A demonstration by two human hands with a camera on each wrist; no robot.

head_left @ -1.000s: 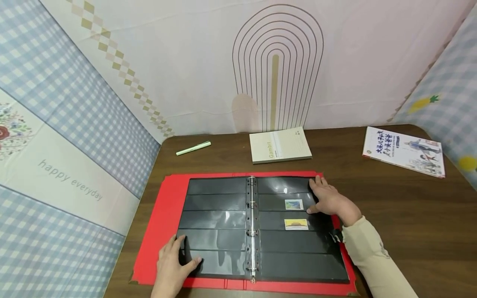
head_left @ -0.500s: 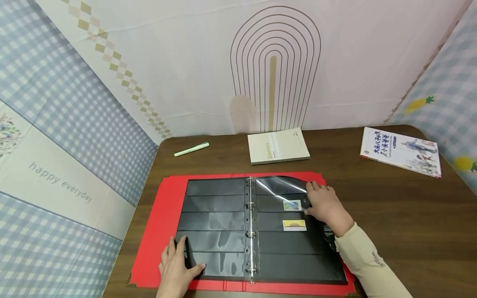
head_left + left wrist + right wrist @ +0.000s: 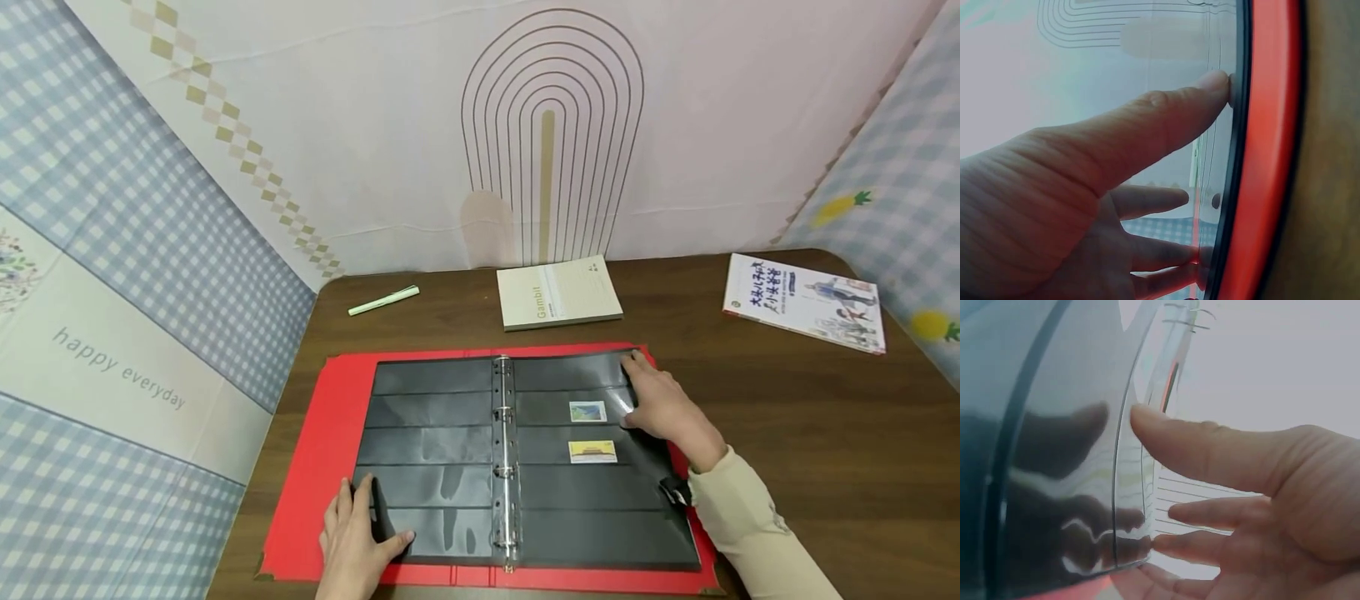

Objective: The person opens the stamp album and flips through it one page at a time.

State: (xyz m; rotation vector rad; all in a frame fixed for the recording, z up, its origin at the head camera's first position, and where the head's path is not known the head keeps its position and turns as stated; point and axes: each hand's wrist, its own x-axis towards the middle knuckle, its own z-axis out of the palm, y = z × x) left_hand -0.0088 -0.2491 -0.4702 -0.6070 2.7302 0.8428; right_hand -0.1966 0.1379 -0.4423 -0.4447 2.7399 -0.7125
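Your right hand [image 3: 663, 408] lies flat on the page [image 3: 592, 458] right of the rings [image 3: 506, 462], beside two stamps [image 3: 588, 412]; your left hand [image 3: 356, 537], fingers flat, pins the opposite corner. Dragging could crease the sleeve or shift stamps.

Left hand [image 3: 352, 546] and right hand [image 3: 663, 408] rest flat on the open red binder [image 3: 315, 467].

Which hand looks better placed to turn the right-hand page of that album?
Probably the right hand: it lies on the right page's outer top corner, near the two stamps. The left hand rests on the left page's bottom corner, across the rings.
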